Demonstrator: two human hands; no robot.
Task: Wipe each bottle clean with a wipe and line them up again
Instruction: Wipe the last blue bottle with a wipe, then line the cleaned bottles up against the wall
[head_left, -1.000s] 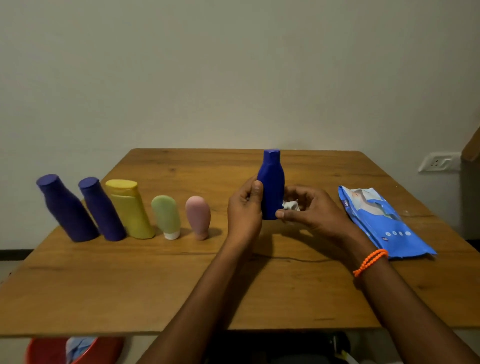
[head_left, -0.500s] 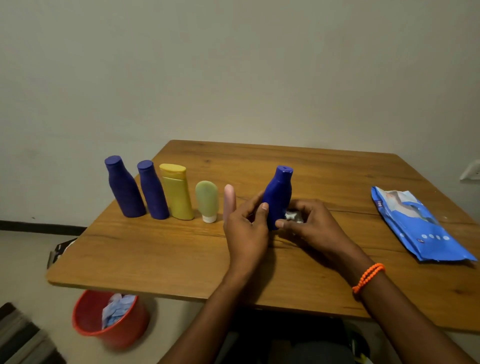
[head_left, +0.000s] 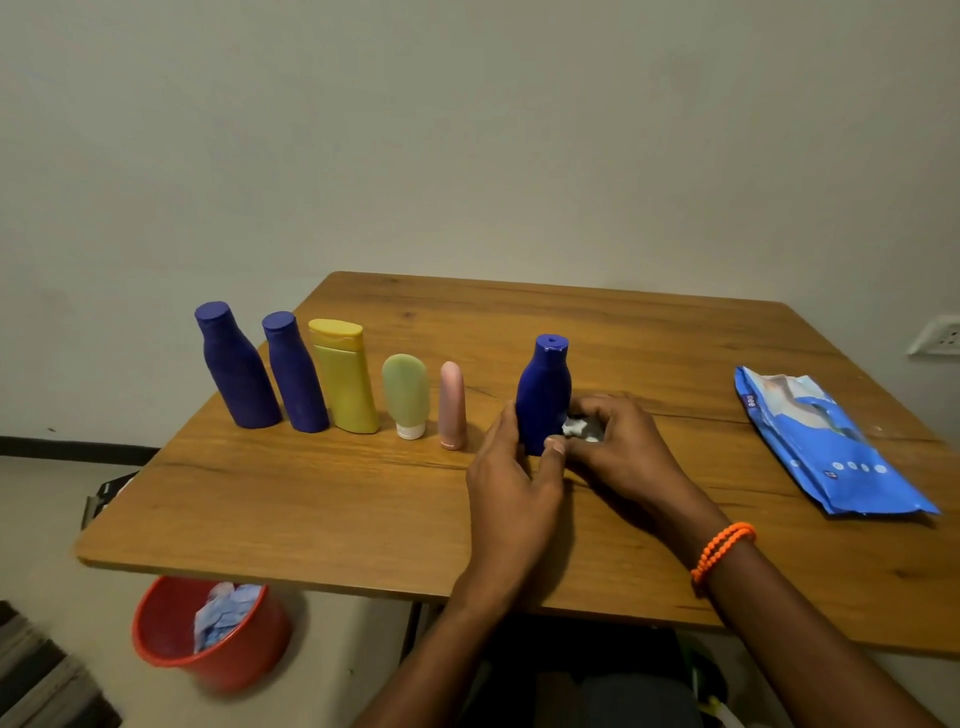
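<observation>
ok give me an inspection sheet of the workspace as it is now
surface: wooden table, a crack line running across the top.
job's things: five bottles stand in a row at left: two purple bottles, a yellow bottle, a green tube on its cap, a pink tube. A blue bottle stands apart to their right. Crumpled wipe against its base. Wipes pack lies flat at right.
clutter: nothing seen.
hands: left hand touches the blue bottle's side, fingers fairly straight; right hand holds the wipe.
cables: nothing seen.
surroundings: red bin with used wipes on the floor; wall socket; plain wall.
</observation>
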